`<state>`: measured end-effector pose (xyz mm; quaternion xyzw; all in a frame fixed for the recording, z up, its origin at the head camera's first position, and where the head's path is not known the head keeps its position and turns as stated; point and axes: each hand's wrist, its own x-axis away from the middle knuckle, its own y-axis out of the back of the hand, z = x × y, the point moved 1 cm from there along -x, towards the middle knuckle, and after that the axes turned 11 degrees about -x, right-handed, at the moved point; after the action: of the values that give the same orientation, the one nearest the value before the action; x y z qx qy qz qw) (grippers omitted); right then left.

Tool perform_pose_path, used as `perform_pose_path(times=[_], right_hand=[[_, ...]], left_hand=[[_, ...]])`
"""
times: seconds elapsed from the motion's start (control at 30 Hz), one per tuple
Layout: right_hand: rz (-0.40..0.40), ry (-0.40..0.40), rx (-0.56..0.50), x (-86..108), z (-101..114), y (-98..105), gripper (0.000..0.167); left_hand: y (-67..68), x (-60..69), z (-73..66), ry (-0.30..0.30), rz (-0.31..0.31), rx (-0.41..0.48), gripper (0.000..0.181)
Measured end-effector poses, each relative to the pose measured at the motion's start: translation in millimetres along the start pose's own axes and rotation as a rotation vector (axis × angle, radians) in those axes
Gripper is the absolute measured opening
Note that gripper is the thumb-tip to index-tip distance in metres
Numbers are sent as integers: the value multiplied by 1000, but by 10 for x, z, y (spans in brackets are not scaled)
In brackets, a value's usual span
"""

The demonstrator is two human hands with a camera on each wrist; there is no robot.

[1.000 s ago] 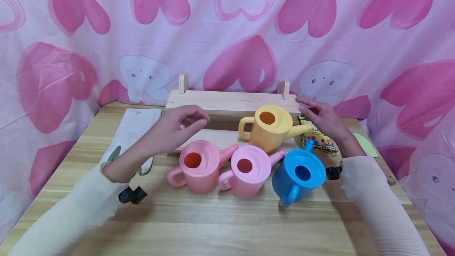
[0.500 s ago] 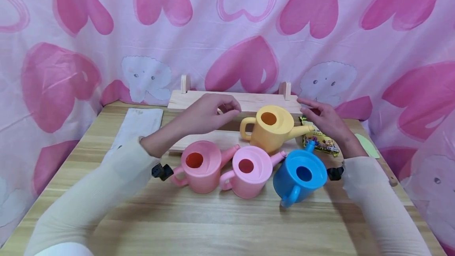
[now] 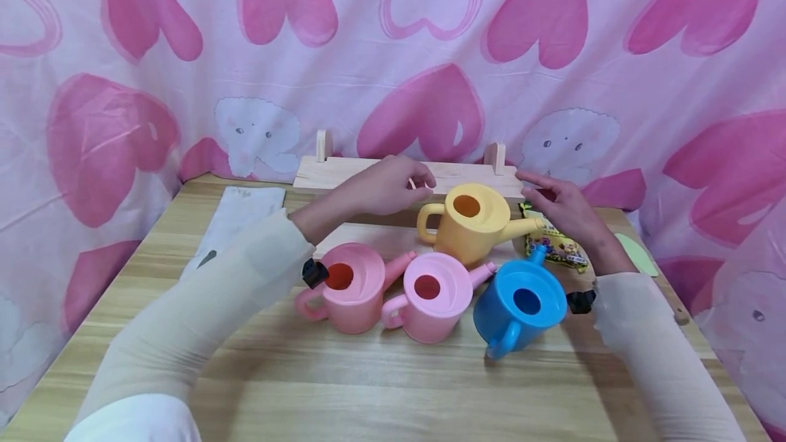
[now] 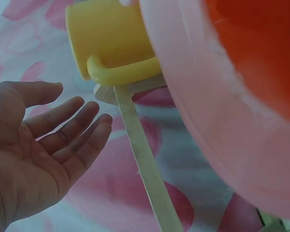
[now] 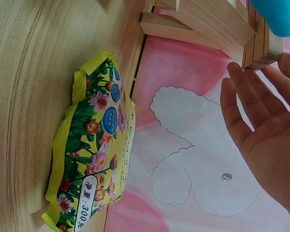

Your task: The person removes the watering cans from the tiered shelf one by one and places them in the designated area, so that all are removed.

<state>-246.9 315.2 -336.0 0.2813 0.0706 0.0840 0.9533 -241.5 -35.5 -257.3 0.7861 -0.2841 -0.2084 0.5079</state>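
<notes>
My left hand (image 3: 393, 185) hovers over the wooden shelf, just left of the yellow watering can (image 3: 469, 227). In the left wrist view its fingers (image 4: 72, 128) are relaxed, apart from the can's handle. At the shelf's right end, my right hand (image 3: 561, 207) touches the edge of the upper board (image 5: 263, 48) with extended fingers. The yellow can stands on the lower board (image 3: 368, 239), spout to the right. In front stand a coral-pink watering can (image 3: 362, 305), a light-pink watering can (image 3: 432, 316) and a blue watering can (image 3: 512, 312).
A yellow flower-printed packet (image 5: 99, 145) lies below my right hand. To the left lies a white cloth or glove (image 3: 236, 213), partly hidden by my sleeve. A pale green flat piece (image 3: 636, 254) lies at the right. The heart-print curtain (image 3: 417, 114) hangs behind the table.
My left hand has moved right across the shelf toward the yellow watering can. The right hand stays at the shelf's end, and the cans have not moved.
</notes>
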Motion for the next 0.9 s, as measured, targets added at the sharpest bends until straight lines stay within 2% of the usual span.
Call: perform_pose_path(times=[0.2, 0.4, 0.73, 0.9], right_hand=[[6, -2, 0, 4, -7, 0, 60], [1, 2, 10, 3, -6, -1, 61], [0, -9, 18, 7, 2, 2, 63], [11, 14, 8, 9, 5, 7, 59]], left_hand=[[-57, -92, -78, -47, 72, -125, 29], [-120, -130, -144, -21, 147, -189, 30], [-210, -178, -152, -65, 184, -178, 17], [-231, -182, -159, -106, 165, -214, 17]])
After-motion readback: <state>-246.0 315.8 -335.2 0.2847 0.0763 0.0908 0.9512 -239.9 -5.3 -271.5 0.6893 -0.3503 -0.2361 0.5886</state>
